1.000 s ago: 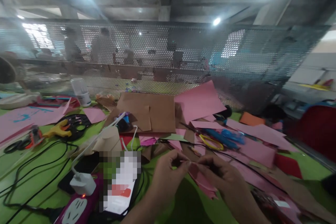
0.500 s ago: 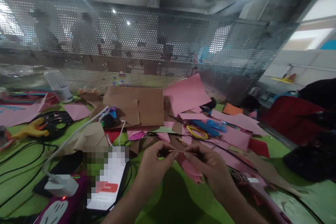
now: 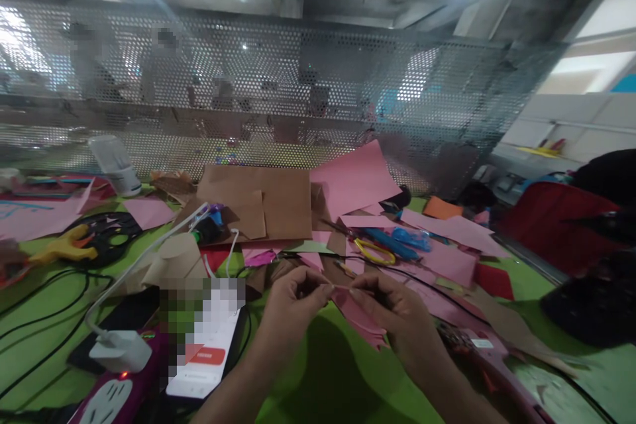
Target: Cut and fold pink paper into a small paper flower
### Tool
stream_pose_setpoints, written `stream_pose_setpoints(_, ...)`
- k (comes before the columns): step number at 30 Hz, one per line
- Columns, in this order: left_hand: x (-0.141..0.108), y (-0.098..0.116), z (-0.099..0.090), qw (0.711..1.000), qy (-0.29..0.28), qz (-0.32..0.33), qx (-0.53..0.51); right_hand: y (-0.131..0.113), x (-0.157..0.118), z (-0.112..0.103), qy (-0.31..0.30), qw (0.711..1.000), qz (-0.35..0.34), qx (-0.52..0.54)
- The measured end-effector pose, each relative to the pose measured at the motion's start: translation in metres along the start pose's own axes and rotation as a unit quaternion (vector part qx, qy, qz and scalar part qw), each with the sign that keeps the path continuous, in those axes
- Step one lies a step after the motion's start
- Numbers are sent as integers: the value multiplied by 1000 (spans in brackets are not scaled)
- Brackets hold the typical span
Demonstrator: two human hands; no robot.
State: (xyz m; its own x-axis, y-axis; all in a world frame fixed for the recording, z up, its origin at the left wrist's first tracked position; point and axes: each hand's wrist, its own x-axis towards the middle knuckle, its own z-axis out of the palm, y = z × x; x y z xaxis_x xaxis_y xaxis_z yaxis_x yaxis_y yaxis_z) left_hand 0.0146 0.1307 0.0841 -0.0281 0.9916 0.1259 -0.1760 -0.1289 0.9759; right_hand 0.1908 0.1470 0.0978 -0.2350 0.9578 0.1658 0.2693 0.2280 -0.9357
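A small folded pink paper piece (image 3: 358, 317) with jagged lower edges hangs between my two hands, above the green tabletop (image 3: 318, 377). My left hand (image 3: 298, 301) pinches its upper left edge between thumb and fingers. On the other side, my right hand (image 3: 390, 305) grips the upper right part, its thumb pressed on the paper. The fingertips of both hands are close together. Just beyond them lie pink scraps and yellow-handled scissors (image 3: 373, 252).
A phone (image 3: 211, 344), white charger (image 3: 120, 351) and purple power strip (image 3: 106, 397) sit left. Brown cardboard (image 3: 278, 202) and a large pink sheet (image 3: 355, 179) stand behind. A pink glue gun (image 3: 489, 361) lies right; black cables cross the table.
The view has shifted very slightly. The thin upper edge of the pink paper between my fingers has tilted and shows less to the right. Both hands keep their hold.
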Motion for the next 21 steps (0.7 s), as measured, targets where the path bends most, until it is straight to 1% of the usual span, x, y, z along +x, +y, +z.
stream_pose_setpoints(2,-1,2,0,1000,4,6,10,0,0,0,-2,1000,9,11)
stream_pose_setpoints(6,-1,2,0,1000,10,23,19,0,1,-1,-5,1000,2,14)
stream_pose_setpoints(13,1,-2,-1,999,-15,-7,-46,2,1,-1,-3,1000,-7,-3)
stream_pose_setpoints(16,0,-2,1,1000,-18,-8,-20,4,1,-1,-5,1000,-7,-5)
stream_pose_setpoints(19,0,-1,2,1000,-6,1,13,4,1,-1,-11,1000,-3,0)
stream_pose_setpoints(21,0,-1,2,1000,4,7,12,4,1,-1,-13,1000,-4,4)
